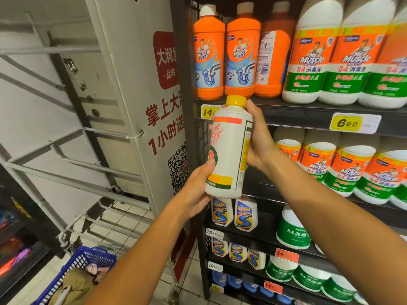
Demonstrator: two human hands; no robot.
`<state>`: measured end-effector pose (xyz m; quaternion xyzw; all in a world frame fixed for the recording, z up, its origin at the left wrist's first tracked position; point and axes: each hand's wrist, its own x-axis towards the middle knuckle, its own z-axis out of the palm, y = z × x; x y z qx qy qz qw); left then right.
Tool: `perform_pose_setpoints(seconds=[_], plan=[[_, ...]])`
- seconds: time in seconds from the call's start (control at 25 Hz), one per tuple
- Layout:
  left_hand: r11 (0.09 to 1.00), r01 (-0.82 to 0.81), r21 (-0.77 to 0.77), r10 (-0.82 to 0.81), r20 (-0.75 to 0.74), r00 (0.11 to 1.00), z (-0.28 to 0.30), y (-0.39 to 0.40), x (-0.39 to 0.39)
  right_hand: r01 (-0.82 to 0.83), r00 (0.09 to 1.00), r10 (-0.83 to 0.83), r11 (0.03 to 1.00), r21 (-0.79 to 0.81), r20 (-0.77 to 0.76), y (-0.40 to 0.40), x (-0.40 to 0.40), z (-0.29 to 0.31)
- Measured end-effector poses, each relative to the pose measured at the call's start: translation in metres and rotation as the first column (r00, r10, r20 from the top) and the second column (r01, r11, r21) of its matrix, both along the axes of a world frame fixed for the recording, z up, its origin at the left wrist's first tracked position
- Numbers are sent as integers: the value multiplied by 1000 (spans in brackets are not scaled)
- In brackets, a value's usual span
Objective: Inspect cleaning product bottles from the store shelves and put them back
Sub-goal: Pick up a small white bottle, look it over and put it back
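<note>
A white cleaning bottle [229, 148] with a yellow cap and a red, green and yellow label is held upright in front of the dark store shelves [308, 111]. My left hand [198, 188] grips its base from the left, thumb on the label. My right hand [257, 137] wraps the upper body from the right, fingertips near the cap. Three orange drain-cleaner bottles [242, 53] stand on the shelf just above the held bottle.
Big white disinfectant jugs [315, 60] with orange and green labels fill the right of the top two shelves. Smaller bottles [244, 214] and green-banded jugs sit lower down. A white panel with red writing [163, 111] flanks the shelves. A blue basket [83, 269] sits at floor level.
</note>
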<state>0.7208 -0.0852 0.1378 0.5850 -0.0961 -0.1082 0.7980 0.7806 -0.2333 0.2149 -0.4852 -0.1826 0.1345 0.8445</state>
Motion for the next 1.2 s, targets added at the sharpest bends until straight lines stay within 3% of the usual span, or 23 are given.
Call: perform_pose_setpoints(seconds=[0.16, 0.28, 0.76, 0.88, 1.04, 1.2], plan=[[960, -252, 124, 228, 179, 957, 3, -9, -3, 166, 986, -165, 986, -3, 3, -2, 4, 5], [915, -375, 147, 338, 223, 914, 4, -15, -3, 236, 972, -236, 971, -21, 2, 2, 3, 4], [877, -460, 141, 426, 216, 879, 1, -20, -1, 236, 971, -234, 971, -46, 50, 2, 8, 10], [868, -484, 112, 456, 209, 865, 7, -18, 1, 245, 968, -237, 961, -126, 79, 0, 9, 12], [870, -488, 74, 462, 222, 858, 13, -13, 4, 186, 972, -120, 915, -357, 201, -9, 9, 6], [894, -425, 143, 385, 241, 891, 13, -7, 9, 208, 949, -70, 873, -442, 308, -12, 10, 3]])
